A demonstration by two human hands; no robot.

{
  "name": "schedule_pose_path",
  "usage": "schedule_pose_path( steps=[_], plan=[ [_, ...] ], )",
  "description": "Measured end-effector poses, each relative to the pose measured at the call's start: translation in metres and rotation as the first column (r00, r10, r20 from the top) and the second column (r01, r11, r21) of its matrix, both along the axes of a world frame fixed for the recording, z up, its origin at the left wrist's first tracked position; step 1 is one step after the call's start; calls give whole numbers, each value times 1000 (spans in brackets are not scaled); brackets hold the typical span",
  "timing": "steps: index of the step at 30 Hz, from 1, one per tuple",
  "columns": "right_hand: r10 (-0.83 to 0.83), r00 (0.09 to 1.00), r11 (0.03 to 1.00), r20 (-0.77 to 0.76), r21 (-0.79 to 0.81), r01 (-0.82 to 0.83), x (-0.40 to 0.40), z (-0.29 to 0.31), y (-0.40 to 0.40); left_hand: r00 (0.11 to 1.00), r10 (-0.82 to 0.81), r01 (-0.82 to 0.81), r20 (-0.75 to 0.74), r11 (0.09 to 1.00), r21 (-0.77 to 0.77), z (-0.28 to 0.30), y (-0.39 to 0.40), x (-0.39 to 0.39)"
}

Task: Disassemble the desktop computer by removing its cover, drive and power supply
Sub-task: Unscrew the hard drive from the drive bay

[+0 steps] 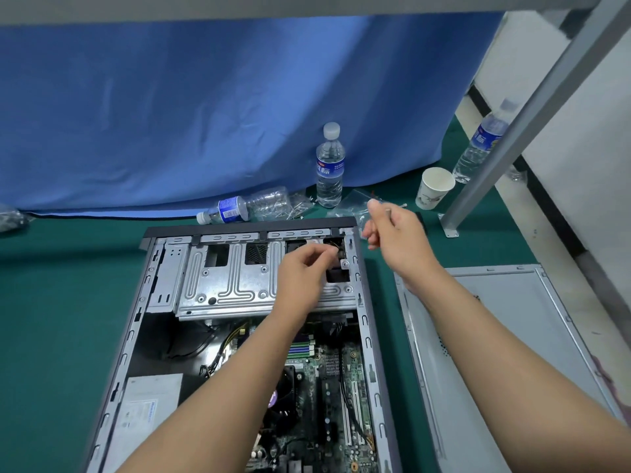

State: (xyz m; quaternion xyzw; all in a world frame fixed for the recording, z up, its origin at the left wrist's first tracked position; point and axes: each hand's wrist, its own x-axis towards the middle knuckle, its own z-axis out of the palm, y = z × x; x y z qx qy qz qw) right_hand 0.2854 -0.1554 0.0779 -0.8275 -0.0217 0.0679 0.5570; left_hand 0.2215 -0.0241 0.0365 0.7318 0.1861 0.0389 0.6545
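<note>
Green mat (61,302) covers the counter; blue cloth (205,114) hangs along its far edge. Grey metal post (532,114) stands bolted at the far right corner, before a white wall (587,148).

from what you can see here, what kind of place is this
Probably a workbench in a repair or teardown workshop: a green mat covers the table, an opened computer case lies on it beside its removed cover, with loose screws by water bottles.
</note>
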Motion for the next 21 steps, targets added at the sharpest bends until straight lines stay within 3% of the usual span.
schedule_pose_path(
  steps=[5,12,14,16,19,21],
  plan=[
    [196,979,969,57,-166,-184,-30,-1,1,998,-17,1,-61,971,-240,9,-8,-11],
    [181,962,962,204,-242,-129,-54,-9,-8,989,-120,97,-90,969,-227,14,-13,-23],
    [176,961,959,214,-259,-118,-54,-13,-13,983,-173,167,-54,981,-103,12,-11,-26],
    [132,976,965,175,-247,-87,-51,-20,-24,978,-208,206,-3,967,152,5,-7,-28],
    [41,998,974,53,-223,-28,-43,-38,-49,959,-284,238,-13,776,585,-14,-2,-35],
    [23,1000,963,-15,-268,-26,-39,-57,-64,946,-307,282,-104,621,731,-29,-3,-42]
  ],
)
